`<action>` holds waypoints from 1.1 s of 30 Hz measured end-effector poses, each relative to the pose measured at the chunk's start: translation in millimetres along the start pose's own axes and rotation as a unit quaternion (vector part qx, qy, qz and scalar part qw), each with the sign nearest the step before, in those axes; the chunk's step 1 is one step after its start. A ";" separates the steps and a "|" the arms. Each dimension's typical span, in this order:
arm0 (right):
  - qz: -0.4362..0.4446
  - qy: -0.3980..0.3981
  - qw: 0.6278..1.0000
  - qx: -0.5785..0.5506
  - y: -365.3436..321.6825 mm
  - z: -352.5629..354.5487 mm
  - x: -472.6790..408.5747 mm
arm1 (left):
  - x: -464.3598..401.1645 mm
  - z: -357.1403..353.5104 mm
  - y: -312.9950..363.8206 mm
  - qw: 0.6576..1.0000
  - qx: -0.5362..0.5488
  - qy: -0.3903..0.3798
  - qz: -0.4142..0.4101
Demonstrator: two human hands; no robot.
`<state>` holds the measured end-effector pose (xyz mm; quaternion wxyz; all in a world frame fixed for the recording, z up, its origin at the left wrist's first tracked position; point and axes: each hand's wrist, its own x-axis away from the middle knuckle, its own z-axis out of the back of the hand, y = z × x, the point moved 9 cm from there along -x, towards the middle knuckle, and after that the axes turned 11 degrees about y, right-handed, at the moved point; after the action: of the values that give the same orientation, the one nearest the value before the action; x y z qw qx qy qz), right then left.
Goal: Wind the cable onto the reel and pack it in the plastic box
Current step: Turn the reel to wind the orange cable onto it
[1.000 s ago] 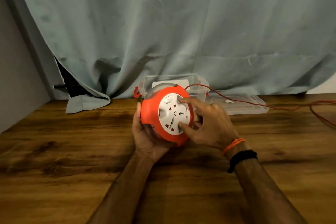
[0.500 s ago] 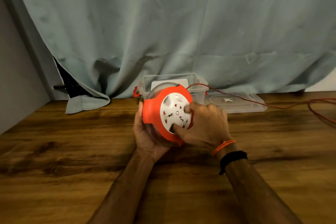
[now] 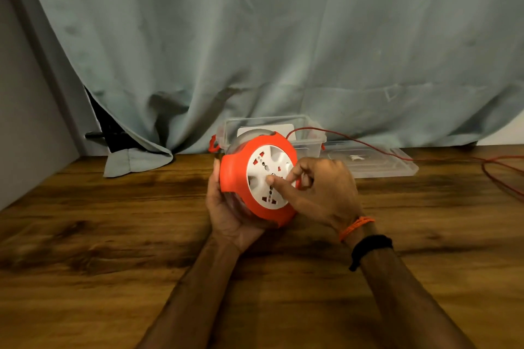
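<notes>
The left hand (image 3: pixel 229 207) cups the orange reel (image 3: pixel 255 176) from behind, its grip closed round the rim, holding it above the bench (image 3: pixel 113 235) near the middle of the far edge. The right hand (image 3: pixel 320 190) pinches at the white socket face (image 3: pixel 269 176), thumb and finger pressed on it. No writing there can be read. The red cable (image 3: pixel 397 154) runs from the reel toward the right edge, over the clear lid (image 3: pixel 397 167). The plastic box (image 3: pixel 312 136) stands just behind. The near half of the bench lies bare.
</notes>
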<state>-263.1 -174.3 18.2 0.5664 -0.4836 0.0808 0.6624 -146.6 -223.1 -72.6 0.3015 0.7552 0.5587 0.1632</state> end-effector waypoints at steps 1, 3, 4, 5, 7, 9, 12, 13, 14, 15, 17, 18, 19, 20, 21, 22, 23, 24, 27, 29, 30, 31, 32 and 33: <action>0.029 -0.011 0.999 -0.007 -1.2 1.8 -1.5 | -0.8 0.1 -0.3 1.000 0.000 0.001 0.002; 0.075 -0.037 0.996 -0.001 -4.3 1.2 -1.3 | -1.7 -0.9 -0.3 1.000 0.004 -0.002 0.004; 0.092 -0.049 0.995 0.008 -5.0 -0.8 0.3 | -1.7 -1.5 -0.4 1.000 0.008 -0.005 0.004; 0.105 -0.056 0.993 0.021 -6.5 -2.7 1.8 | -1.5 -2.1 -0.6 1.000 0.011 -0.010 0.005; 0.116 -0.057 0.990 0.051 -6.6 -5.0 3.2 | -0.6 -2.9 -1.7 1.000 0.013 -0.017 0.007; 0.116 -0.051 0.989 0.072 -3.3 -6.1 2.6 | -0.6 -2.5 -2.5 1.000 0.008 -0.019 0.005; 0.126 -0.044 0.988 0.080 -1.4 -9.4 4.5 | -1.7 0.9 -1.7 1.000 0.005 0.001 0.000; 0.128 -0.041 0.987 0.082 -1.6 -10.4 5.7 | -1.8 1.6 -1.4 1.000 0.007 0.004 0.000; 0.127 -0.039 0.987 0.086 -1.0 -10.7 6.1 | -1.6 1.4 -1.1 1.000 0.008 0.004 0.000; 0.120 -0.035 0.988 0.092 0.6 -10.7 5.9 | -1.4 0.7 -0.8 1.000 0.008 0.002 -0.001; 0.096 -0.017 0.989 0.111 5.2 -7.6 4.8 | -0.4 -1.1 -0.6 1.000 0.008 -0.001 -0.004; 0.083 -0.003 0.989 0.123 5.8 -5.6 5.2 | 0.3 -2.1 -0.7 1.000 0.009 -0.002 -0.004; 0.071 0.009 0.988 0.135 4.7 -5.3 6.4 | 0.4 -3.3 -1.4 1.000 0.011 -0.004 -0.001; 0.058 0.016 0.988 0.142 2.5 -6.8 8.3 | 0.9 -4.7 -2.5 1.000 0.011 -0.008 0.002; 0.043 0.022 0.989 0.143 -0.6 -9.4 10.6 | 1.1 -5.8 -3.5 1.000 0.009 -0.010 0.003; 0.025 0.027 0.989 0.141 -3.1 -12.1 12.3 | 1.1 -6.0 -4.1 1.000 0.005 -0.010 0.004; 0.005 0.031 0.990 0.135 -4.0 -14.2 13.3 | 1.2 -5.5 -4.4 1.000 0.002 -0.010 0.005; -0.017 0.031 0.991 0.127 -3.1 -15.9 13.0 | 1.3 -5.2 -4.6 1.000 0.000 -0.011 0.006; -0.042 0.024 0.993 0.110 -2.9 -18.9 12.6 | 1.5 -2.8 -4.1 1.000 -0.004 -0.008 0.008; -0.033 0.030 0.993 0.108 -6.1 -15.9 11.9 | 1.1 -2.4 -3.5 1.000 -0.007 -0.008 0.007; -0.025 0.035 0.993 0.107 -7.5 -12.8 11.2 | 1.4 -2.8 -3.3 1.000 -0.006 -0.010 0.007; -0.014 0.040 0.994 0.101 -8.7 -9.2 10.1 | 1.4 -3.5 -3.0 1.000 -0.005 -0.013 0.007; -0.004 0.041 0.995 0.088 -8.2 -5.1 8.2 | 1.6 -4.7 -3.0 1.000 -0.003 -0.019 0.008; 0.005 0.038 0.997 0.064 -6.4 -0.8 5.3 | 1.8 -5.7 -2.8 1.000 -0.001 -0.026 0.007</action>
<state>-256.8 -169.0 16.7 0.5897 -0.4704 0.1467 0.6399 -151.5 -219.3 -70.2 0.3155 0.7625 0.5455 0.1464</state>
